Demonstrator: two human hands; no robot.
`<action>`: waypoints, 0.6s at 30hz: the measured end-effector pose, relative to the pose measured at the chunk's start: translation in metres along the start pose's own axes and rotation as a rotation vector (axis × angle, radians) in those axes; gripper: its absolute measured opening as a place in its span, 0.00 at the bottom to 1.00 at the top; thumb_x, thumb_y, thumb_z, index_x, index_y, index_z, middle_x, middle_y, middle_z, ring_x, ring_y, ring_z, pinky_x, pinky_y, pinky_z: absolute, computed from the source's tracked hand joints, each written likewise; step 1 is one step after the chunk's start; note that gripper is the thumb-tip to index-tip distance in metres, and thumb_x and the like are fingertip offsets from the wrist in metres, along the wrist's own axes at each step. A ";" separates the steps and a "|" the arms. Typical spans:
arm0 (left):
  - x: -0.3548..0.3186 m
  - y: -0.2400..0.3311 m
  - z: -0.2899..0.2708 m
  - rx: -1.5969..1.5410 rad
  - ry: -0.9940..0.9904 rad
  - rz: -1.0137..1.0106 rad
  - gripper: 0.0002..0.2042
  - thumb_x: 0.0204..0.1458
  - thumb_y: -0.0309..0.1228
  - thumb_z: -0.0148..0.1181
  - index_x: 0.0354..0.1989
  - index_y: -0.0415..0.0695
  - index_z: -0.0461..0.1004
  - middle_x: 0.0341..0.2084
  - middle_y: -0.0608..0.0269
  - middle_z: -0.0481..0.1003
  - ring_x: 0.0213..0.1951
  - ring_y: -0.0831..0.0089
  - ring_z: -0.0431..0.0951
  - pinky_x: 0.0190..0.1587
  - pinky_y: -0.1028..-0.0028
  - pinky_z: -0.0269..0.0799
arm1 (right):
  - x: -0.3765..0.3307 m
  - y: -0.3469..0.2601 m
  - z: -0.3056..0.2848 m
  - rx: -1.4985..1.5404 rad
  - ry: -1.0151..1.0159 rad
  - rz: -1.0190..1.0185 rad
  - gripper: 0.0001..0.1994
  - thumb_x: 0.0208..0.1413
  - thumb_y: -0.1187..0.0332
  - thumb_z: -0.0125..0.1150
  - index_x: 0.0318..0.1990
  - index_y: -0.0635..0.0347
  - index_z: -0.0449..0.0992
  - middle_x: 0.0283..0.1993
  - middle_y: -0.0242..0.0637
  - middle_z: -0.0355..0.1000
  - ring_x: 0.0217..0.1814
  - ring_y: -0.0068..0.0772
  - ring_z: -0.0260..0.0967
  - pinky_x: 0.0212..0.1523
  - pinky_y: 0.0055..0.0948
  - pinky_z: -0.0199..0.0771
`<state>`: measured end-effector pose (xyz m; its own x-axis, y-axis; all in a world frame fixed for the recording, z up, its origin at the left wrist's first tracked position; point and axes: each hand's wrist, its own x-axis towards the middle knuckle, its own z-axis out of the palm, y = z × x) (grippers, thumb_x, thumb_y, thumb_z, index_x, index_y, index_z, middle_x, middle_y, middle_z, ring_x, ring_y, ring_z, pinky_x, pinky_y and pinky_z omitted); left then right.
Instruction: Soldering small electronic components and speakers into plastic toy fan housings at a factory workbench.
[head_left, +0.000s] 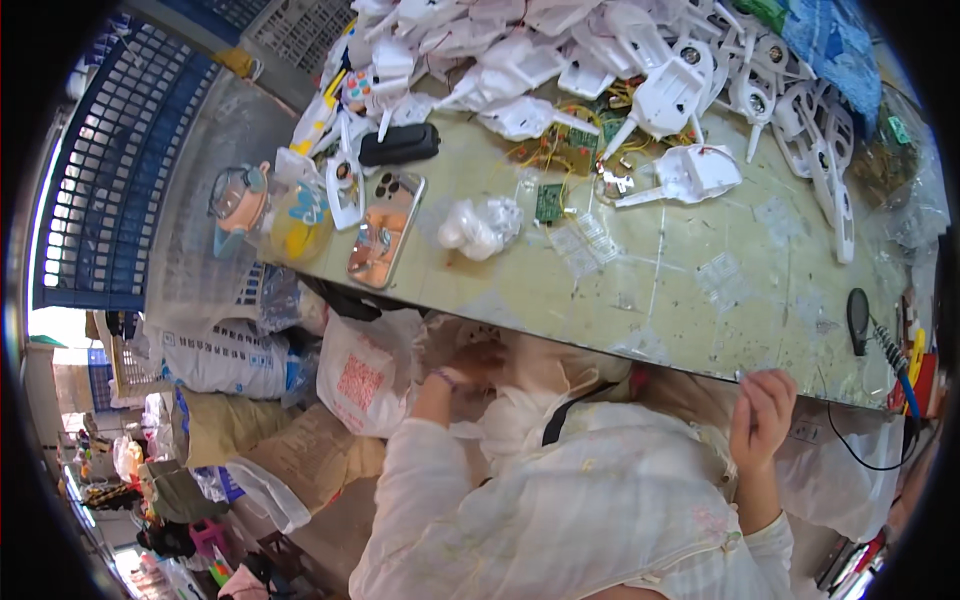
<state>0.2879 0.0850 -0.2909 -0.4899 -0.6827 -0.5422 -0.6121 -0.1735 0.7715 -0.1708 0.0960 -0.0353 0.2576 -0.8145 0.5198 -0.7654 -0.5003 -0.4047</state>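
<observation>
My left hand (462,372) reaches down below the near edge of the green worktable (700,290), into crumpled clear plastic beside a white bag with a red print (362,378). Its fingers are partly hidden, so I cannot tell what it holds. My right hand (762,408) rests at the table's near edge with its fingers curled together and nothing visible in them. White sleeves and a white garment fill the lower middle.
A heap of white plastic shells (640,60) covers the far side, with wired circuit boards (548,202) in front. A phone (385,230), a black case (400,143), a crumpled white bag (480,228) and a yellow cup (300,222) lie left. A blue-handled tool (893,362) lies right. Sacks (225,360) stand on the floor.
</observation>
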 end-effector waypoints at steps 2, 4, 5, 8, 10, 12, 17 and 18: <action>-0.066 0.143 -0.051 -0.074 -0.181 0.092 0.16 0.54 0.32 0.58 0.50 0.39 0.73 0.45 0.59 0.75 0.49 0.66 0.73 0.53 0.68 0.67 | 0.012 0.013 -0.001 -0.076 0.072 -0.012 0.10 0.45 0.79 0.59 0.38 0.65 0.76 0.40 0.43 0.71 0.43 0.48 0.66 0.44 0.41 0.67; -0.111 0.244 -0.100 -0.135 -0.244 0.286 0.14 0.53 0.31 0.60 0.47 0.39 0.75 0.41 0.60 0.77 0.45 0.70 0.76 0.49 0.71 0.70 | 0.026 0.021 -0.001 -0.077 0.102 -0.029 0.10 0.45 0.79 0.59 0.38 0.65 0.76 0.40 0.43 0.71 0.43 0.48 0.66 0.44 0.40 0.67; -0.116 0.267 -0.122 -0.104 -0.215 0.435 0.14 0.52 0.31 0.61 0.46 0.40 0.76 0.40 0.60 0.77 0.43 0.72 0.76 0.47 0.72 0.71 | 0.031 0.025 -0.001 -0.102 0.118 -0.026 0.10 0.45 0.80 0.59 0.38 0.66 0.76 0.40 0.44 0.71 0.43 0.48 0.66 0.44 0.40 0.67; -0.086 0.312 -0.172 0.089 0.555 0.297 0.15 0.49 0.31 0.62 0.46 0.43 0.76 0.40 0.60 0.77 0.41 0.71 0.77 0.44 0.71 0.72 | 0.042 0.030 0.003 -0.097 0.164 0.001 0.10 0.46 0.81 0.58 0.39 0.67 0.76 0.38 0.44 0.72 0.42 0.47 0.66 0.44 0.39 0.67; -0.033 0.311 -0.228 0.365 0.841 0.352 0.16 0.48 0.32 0.61 0.46 0.43 0.76 0.44 0.56 0.77 0.43 0.61 0.78 0.47 0.66 0.71 | 0.044 0.033 0.004 -0.054 0.193 0.016 0.10 0.46 0.81 0.58 0.38 0.67 0.76 0.38 0.44 0.72 0.41 0.47 0.66 0.44 0.39 0.67; 0.010 0.291 -0.275 0.559 0.979 0.240 0.17 0.47 0.31 0.59 0.47 0.43 0.76 0.45 0.52 0.76 0.44 0.55 0.76 0.49 0.61 0.70 | 0.039 0.034 0.005 -0.042 0.218 0.033 0.09 0.46 0.80 0.58 0.38 0.67 0.76 0.37 0.43 0.72 0.40 0.46 0.67 0.44 0.38 0.67; 0.047 0.308 -0.277 0.994 1.079 0.515 0.16 0.40 0.25 0.59 0.41 0.47 0.79 0.43 0.59 0.75 0.47 0.53 0.71 0.51 0.60 0.67 | 0.038 0.033 0.009 -0.053 0.277 0.047 0.09 0.45 0.80 0.60 0.37 0.67 0.76 0.36 0.44 0.72 0.39 0.47 0.67 0.42 0.39 0.68; 0.046 0.315 -0.269 1.050 1.035 0.526 0.15 0.40 0.25 0.60 0.41 0.47 0.79 0.42 0.60 0.75 0.47 0.54 0.71 0.50 0.59 0.67 | 0.039 0.031 0.009 -0.065 0.270 0.026 0.10 0.45 0.80 0.60 0.37 0.67 0.76 0.36 0.44 0.72 0.39 0.47 0.67 0.40 0.39 0.68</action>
<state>0.2392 -0.1923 0.0166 -0.4261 -0.7543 0.4995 -0.8747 0.4845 -0.0146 -0.1794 0.0459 -0.0346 0.0775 -0.7144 0.6954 -0.8081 -0.4535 -0.3759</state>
